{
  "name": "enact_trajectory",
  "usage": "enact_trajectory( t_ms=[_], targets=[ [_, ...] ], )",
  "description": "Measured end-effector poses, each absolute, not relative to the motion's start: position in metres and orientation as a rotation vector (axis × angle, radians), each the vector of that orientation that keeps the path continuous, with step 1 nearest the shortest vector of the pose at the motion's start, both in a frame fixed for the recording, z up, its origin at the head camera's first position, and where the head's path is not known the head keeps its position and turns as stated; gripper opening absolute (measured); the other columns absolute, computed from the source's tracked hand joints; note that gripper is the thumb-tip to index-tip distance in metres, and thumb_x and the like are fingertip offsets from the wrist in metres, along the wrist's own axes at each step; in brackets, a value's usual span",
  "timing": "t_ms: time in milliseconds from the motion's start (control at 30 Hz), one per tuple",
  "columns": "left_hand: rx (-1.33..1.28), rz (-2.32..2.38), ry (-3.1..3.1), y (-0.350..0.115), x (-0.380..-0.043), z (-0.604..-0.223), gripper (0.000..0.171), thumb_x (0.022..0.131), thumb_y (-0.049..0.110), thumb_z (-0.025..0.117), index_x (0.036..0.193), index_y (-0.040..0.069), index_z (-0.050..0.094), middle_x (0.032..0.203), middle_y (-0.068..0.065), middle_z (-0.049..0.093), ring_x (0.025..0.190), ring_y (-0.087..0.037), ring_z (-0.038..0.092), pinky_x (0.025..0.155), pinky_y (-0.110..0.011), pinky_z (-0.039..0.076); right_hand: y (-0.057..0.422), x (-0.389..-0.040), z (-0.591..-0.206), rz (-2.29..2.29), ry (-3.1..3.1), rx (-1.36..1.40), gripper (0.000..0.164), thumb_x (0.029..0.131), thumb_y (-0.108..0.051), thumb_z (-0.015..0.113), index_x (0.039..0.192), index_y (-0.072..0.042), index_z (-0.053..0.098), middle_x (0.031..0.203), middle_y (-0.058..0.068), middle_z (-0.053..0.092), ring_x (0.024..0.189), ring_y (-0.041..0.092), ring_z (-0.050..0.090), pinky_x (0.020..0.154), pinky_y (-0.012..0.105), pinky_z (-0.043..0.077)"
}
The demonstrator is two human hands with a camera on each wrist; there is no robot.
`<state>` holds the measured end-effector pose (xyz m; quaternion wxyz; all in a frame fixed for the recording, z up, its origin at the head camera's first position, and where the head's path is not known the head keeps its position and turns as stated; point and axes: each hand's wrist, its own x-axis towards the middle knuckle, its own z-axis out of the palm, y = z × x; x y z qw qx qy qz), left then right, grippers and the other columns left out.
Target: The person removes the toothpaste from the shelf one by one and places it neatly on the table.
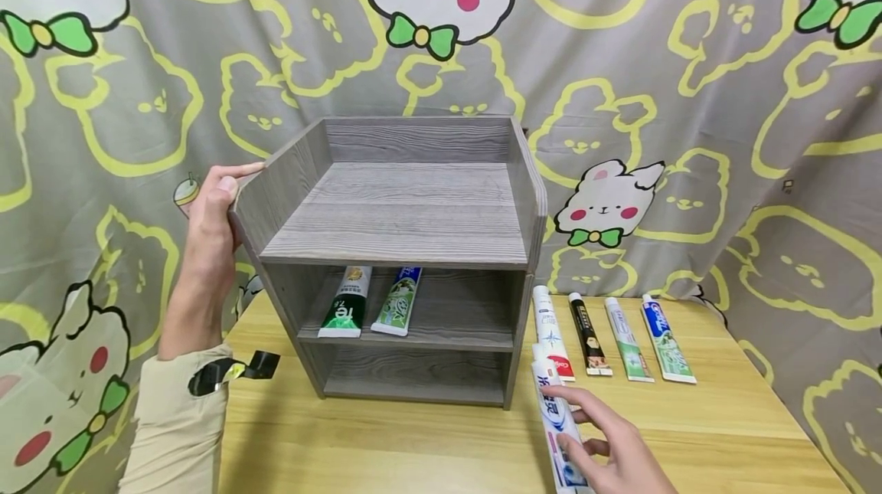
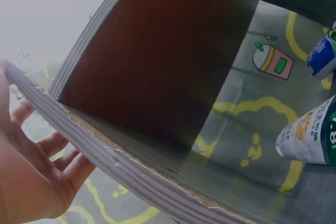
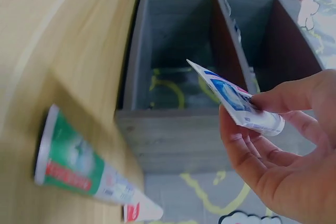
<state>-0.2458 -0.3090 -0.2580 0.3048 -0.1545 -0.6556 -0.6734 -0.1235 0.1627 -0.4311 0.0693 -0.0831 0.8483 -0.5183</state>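
Observation:
A grey wood-grain shelf unit [image 1: 413,260] stands on the table. At its upper left side panel [image 2: 131,161], my left hand [image 1: 210,237] grips the edge, with the fingers [image 2: 55,145] against the panel's outer face. Between thumb and fingers, my right hand [image 1: 613,440] pinches a white and blue toothpaste tube [image 1: 554,417] in front of the shelf's right side. In the right wrist view this tube [image 3: 236,100] is tilted and overlaps the shelf's openings. On the middle shelf lie a green and white toothpaste tube [image 1: 347,302] and a blue and green one [image 1: 400,302].
Right of the shelf unit, several tubes lie in a row on the wooden table [image 1: 358,448]: a white and red one [image 1: 551,329], a black one [image 1: 589,335], a white and green one [image 1: 628,341] and a blue and green one [image 1: 668,339]. Behind hangs a patterned curtain [image 1: 606,42].

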Motion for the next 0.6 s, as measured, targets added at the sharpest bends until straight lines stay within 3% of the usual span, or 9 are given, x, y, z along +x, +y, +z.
enact_trajectory(
  t_ms=[267,500,600],
  targets=[
    [-0.400,-1.774,-1.741,-0.308,-0.246,-0.258,0.039,0.102,0.031,0.046,0.127,0.010,0.067,0.111,-0.014,0.061,0.085,-0.025,0.055,0.067,-0.031,0.042,0.186,-0.127,-0.447,-1.503,2.592,-0.136,0.054,0.092,-0.012,0.076,0.142,-0.023,0.058,0.146,0.019,0.053,0.101,0.024,0.065,0.068,0.030,0.056],
    [-0.401,-1.796,-1.741,-0.308,-0.245,-0.257,0.039,0.102,0.031,0.046,0.128,0.010,0.066,0.109,-0.014,0.061,0.085,-0.024,0.056,0.066,-0.031,0.043,0.203,-0.131,-0.458,-1.488,2.607,0.025,0.055,0.090,-0.015,0.079,0.141,-0.025,0.060,0.140,0.013,0.059,0.099,0.022,0.067,0.074,0.039,0.059],
    [-0.396,-1.796,-1.734,-0.308,-0.245,-0.257,0.039,0.102,0.031,0.047,0.127,0.010,0.067,0.108,-0.014,0.062,0.084,-0.024,0.056,0.064,-0.030,0.044,0.211,-0.133,-0.464,-1.460,2.641,0.032,0.055,0.091,-0.016,0.079,0.142,-0.023,0.060,0.139,0.012,0.060,0.100,0.021,0.067,0.077,0.036,0.059]
  ],
)
